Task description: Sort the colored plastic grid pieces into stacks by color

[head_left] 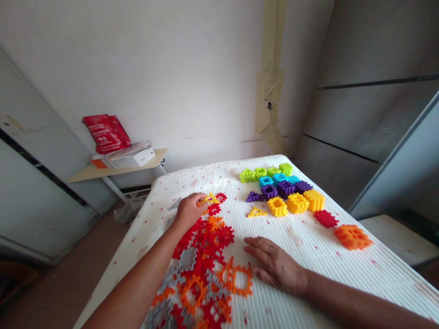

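My left hand [188, 211] reaches out over the white ribbed table [308, 256] and pinches a yellow triangular plastic piece [210, 199] at the far end of a loose heap of red, orange and grey flat interlocking pieces [206, 260]. My right hand [274, 265] lies flat on the table, fingers stretched out, just right of that heap and touching an orange square piece [236, 279]. Farther back stand assembled cubes in rows: green [264, 173], blue [277, 179], purple [284, 188] and yellow [297, 202]. A single yellow triangle [256, 212] lies in front of them.
A red flat piece [325, 218] and an orange cube [352, 236] sit near the table's right edge. A small shelf [113, 170] against the wall at left holds a white box and a red bag [107, 132]. Grey cabinets stand at right.
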Motion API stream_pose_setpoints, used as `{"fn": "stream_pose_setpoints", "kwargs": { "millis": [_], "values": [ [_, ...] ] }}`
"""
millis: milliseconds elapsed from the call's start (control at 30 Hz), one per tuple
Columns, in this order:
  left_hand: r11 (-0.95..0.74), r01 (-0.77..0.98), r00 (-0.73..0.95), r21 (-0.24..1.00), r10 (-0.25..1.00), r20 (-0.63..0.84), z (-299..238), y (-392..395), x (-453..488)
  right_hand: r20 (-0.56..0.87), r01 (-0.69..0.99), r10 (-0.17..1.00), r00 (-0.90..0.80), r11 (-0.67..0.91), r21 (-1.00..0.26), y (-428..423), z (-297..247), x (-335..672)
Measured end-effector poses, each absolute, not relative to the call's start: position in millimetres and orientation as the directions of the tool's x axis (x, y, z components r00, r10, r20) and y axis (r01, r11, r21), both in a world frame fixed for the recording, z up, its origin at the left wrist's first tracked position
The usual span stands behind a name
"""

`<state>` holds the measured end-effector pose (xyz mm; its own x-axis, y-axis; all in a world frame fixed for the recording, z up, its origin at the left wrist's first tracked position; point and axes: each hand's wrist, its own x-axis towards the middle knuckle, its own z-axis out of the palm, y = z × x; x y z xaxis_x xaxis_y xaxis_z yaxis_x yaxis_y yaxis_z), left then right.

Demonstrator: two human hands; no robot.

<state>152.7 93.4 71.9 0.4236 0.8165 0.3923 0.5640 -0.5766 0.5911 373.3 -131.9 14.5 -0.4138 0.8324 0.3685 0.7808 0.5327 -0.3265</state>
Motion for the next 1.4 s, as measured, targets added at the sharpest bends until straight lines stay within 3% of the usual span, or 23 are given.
{"fn": "stream_pose_setpoints", "kwargs": {
  "millis": [167,533,733,1400],
  "values": [
    [-0.644,0.652,0.569,0.4,0.764,0.303,73,50,222,0.39,0.828,0.843,-0.37,0.49,-0.274,-147,16,406],
    [-0.625,0.746,0.602,0.231,0.78,0.17,50,25,289,0.353,0.826,0.87,-0.345,0.46,-0.326,-151,22,415],
    [-0.576,0.794,0.571,0.196,0.816,0.087,47,20,294,0.348,0.814,0.879,-0.327,0.449,-0.37,-150,24,415],
    [-0.601,0.783,0.593,0.161,0.799,0.101,44,16,299,0.332,0.826,0.889,-0.314,0.429,-0.366,-149,23,414]
  ]
}}
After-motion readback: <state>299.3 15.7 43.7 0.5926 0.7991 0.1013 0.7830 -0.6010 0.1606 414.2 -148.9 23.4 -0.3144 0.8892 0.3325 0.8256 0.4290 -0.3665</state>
